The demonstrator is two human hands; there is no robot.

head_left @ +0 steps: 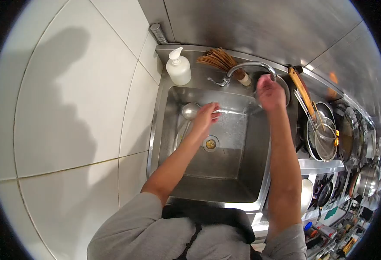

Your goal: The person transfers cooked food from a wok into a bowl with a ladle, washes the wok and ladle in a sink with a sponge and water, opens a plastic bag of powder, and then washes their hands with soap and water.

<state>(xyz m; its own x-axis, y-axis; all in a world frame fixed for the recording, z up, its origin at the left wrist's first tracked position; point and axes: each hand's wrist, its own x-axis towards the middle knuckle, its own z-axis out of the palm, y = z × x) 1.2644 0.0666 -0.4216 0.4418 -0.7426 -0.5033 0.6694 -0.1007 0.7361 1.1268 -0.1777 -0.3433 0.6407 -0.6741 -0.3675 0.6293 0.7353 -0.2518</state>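
Observation:
My right hand (271,93) is raised at the outlet end of the chrome faucet (253,64). Its fingers are curled against the spout, and their tips are partly hidden. Over the left part of the steel sink (253,173) is my left hand (207,115), fingers stretched to the right and slightly apart, with nothing visible in them. Just left of that hand, a metal ladle (191,111) lies in the sink, its handle partly covered by my forearm. Yellowish bits sit in the drain (210,143).
A white pump bottle (178,69) stands at the sink's back left corner. Behind the faucet lies a bristle brush (218,60). A round metal bowl (283,89) is behind my right hand. Strainers (325,139) and pans crowd the right side. A tiled wall (75,108) borders the left.

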